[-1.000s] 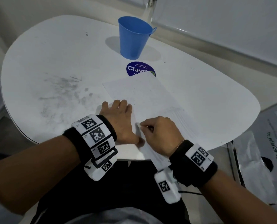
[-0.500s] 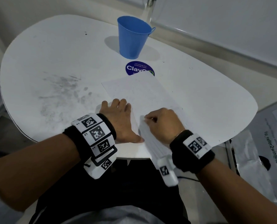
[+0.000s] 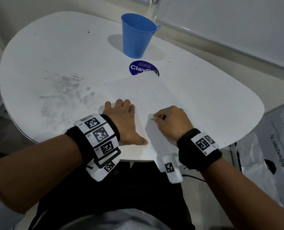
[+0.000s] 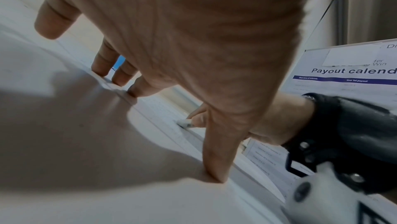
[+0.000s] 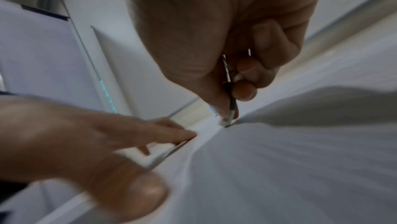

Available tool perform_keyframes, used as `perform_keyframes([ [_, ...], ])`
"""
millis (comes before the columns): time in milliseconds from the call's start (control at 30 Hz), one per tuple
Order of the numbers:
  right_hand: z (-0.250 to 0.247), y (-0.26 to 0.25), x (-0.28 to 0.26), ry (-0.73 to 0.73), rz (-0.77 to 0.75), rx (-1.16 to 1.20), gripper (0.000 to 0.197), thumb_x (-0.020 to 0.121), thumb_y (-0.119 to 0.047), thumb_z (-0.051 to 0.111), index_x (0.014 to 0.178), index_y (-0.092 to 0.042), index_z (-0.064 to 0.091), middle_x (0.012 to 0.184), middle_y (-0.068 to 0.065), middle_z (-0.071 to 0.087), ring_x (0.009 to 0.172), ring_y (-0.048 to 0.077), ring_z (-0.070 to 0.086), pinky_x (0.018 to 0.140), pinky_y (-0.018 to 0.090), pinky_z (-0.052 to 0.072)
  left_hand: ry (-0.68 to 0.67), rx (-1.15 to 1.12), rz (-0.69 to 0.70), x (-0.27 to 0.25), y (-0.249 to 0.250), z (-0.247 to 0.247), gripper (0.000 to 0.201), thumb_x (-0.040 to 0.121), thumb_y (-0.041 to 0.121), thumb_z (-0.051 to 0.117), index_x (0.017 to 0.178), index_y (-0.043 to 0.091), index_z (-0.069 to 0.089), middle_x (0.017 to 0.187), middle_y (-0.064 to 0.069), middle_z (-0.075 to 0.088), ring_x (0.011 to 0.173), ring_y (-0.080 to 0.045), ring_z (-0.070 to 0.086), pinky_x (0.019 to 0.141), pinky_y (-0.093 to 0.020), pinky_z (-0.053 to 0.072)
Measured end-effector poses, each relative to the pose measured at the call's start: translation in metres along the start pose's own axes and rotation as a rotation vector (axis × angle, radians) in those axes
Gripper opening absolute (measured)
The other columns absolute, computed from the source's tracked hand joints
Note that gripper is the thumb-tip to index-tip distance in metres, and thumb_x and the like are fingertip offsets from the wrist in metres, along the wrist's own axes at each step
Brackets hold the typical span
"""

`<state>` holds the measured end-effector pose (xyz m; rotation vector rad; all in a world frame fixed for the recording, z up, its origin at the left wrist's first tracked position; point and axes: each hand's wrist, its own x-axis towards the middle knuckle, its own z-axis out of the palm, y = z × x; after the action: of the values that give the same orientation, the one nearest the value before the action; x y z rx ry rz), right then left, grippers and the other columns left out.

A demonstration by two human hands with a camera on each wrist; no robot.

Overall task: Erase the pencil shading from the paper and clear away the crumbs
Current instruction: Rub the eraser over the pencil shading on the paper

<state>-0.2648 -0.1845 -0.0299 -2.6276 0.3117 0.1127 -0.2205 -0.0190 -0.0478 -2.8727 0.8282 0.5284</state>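
left hand [image 3: 123, 123]: fingers spread flat, pressing paper's [image 3: 144, 95] left edge | right hand [image 3: 171, 122]: fingers curled, pinching eraser [image 5: 226, 119], tip touching paper near its middle | right wrist view alone showed the eraser's white tip; head view hid it

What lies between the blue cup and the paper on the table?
A round dark-blue sticker, its near edge tucked under the paper; the head view shows it below the blue cup.

One sheet of paper [image 3: 147, 95] lies under two hands: left hand [image 3: 123, 120], right hand [image 3: 171, 122]. One eraser [image 5: 227, 118] sits in the right. Beyond them stand one blue cup [image 3: 136, 35] and one round sticker [image 3: 141, 68].
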Motion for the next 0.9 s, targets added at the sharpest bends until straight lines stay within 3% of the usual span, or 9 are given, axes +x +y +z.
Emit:
perform_keyframes([
  [167,0.012,-0.015,-0.025,-0.174,-0.119,-0.085,0.02,0.093,-0.028,0.06,0.083,-0.021,0.077,0.072,-0.005,0.07,0.069,0.016,0.063,0.066,0.03,0.05,0.0,-0.016,-0.006,0.0,0.001,-0.001,0.12,0.064,0.094,0.044,0.149,0.012,0.024,0.147,-0.004,0.027,0.138,-0.026,0.025,0.105,-0.046,0.029],
  [300,-0.003,0.001,-0.001,-0.036,0.018,-0.007,0.018,0.093,-0.023,0.061,0.097,-0.021,0.078,0.097,-0.006,0.075,0.09,0.014,0.069,0.082,0.028,0.054,0.006,0.001,-0.001,0.0,0.001,0.0,0.123,0.066,0.097,0.041,0.153,0.012,0.022,0.154,-0.004,0.024,0.142,-0.026,0.023,0.109,-0.048,0.027],
  [367,0.002,-0.001,-0.006,-0.031,-0.002,-0.006,0.019,0.093,-0.022,0.06,0.095,-0.019,0.078,0.095,-0.004,0.076,0.087,0.015,0.069,0.081,0.03,0.056,0.002,0.0,0.0,-0.001,0.001,0.0,0.124,0.065,0.097,0.042,0.153,0.012,0.022,0.154,-0.004,0.024,0.142,-0.026,0.023,0.109,-0.047,0.027],
  [467,0.011,-0.011,-0.026,-0.153,-0.118,-0.075,0.021,0.093,-0.026,0.059,0.089,-0.018,0.077,0.081,-0.002,0.074,0.076,0.017,0.067,0.074,0.035,0.056,-0.002,-0.016,-0.004,-0.001,0.001,-0.002,0.125,0.061,0.097,0.045,0.15,0.012,0.024,0.151,-0.004,0.026,0.14,-0.026,0.024,0.107,-0.046,0.028],
  [633,-0.008,0.005,0.001,-0.012,0.034,-0.003,0.019,0.094,-0.021,0.06,0.094,-0.019,0.079,0.094,-0.004,0.076,0.086,0.013,0.068,0.077,0.023,0.051,0.008,-0.004,0.001,-0.001,0.001,-0.001,0.122,0.067,0.095,0.044,0.153,0.012,0.022,0.155,-0.004,0.023,0.142,-0.026,0.023,0.108,-0.047,0.028],
  [800,0.006,-0.011,-0.024,-0.156,-0.088,-0.069,0.018,0.093,-0.024,0.061,0.095,-0.019,0.078,0.091,-0.003,0.076,0.083,0.016,0.068,0.08,0.033,0.056,-0.008,-0.004,-0.008,0.0,0.002,-0.002,0.129,0.061,0.099,0.045,0.152,0.011,0.022,0.151,-0.005,0.025,0.14,-0.027,0.025,0.106,-0.046,0.029],
  [900,-0.004,0.002,-0.004,-0.037,0.004,-0.02,0.019,0.094,-0.021,0.06,0.095,-0.019,0.078,0.096,-0.003,0.076,0.088,0.014,0.069,0.081,0.026,0.053,-0.013,0.012,-0.001,0.0,0.0,-0.003,0.126,0.068,0.096,0.042,0.156,0.01,0.017,0.156,-0.005,0.021,0.143,-0.026,0.022,0.109,-0.047,0.029],
])
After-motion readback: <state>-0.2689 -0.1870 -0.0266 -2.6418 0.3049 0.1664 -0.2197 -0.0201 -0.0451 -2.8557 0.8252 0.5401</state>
